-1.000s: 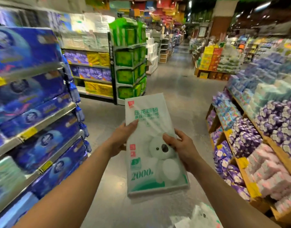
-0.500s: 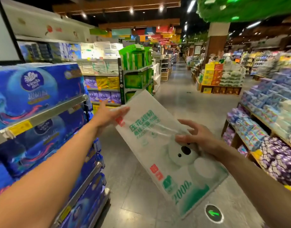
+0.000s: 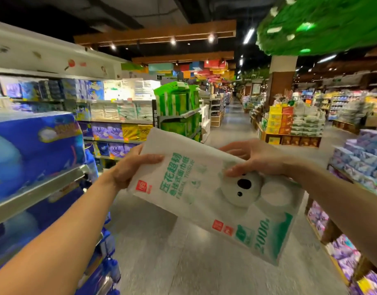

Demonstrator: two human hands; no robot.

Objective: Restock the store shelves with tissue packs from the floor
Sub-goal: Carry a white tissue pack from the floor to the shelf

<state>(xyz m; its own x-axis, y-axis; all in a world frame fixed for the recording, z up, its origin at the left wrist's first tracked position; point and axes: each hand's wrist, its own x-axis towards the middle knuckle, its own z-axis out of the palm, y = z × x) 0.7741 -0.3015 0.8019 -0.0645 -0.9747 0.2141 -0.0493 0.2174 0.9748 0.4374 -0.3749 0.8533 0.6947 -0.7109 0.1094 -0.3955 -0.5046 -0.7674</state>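
At the far left, large blue tissue packs [image 3: 36,150] are stacked on a store shelf, whose metal front rail [image 3: 40,189] runs slanted beneath them. Further back along the same side, purple and yellow packs [image 3: 121,132] are ranged in rows, and a stand of bright green packs [image 3: 179,109] is seen at the end of that run.

The left hand [image 3: 130,170] is clamped on the upper left end of a white-and-green facial tissue pack [image 3: 200,201]: the thumb [image 3: 150,159] is laid across the printed face and the fingers are curled behind it. The pack is held in the air above the grey aisle floor [image 3: 183,265], between the two shelf rows and touching neither, tilted so that its far end is raised to the left and its near end, marked "2000", is lowered to the right. A koala [image 3: 241,188] is printed on its face.

The right hand [image 3: 260,160] is closed on the pack's far long edge, with the thumb pressed just above the koala.

Behind it, yellow and orange boxes [image 3: 279,120] are piled by a pillar. At the far right, purple and pale blue packs [image 3: 362,158] are stacked on wooden shelving.
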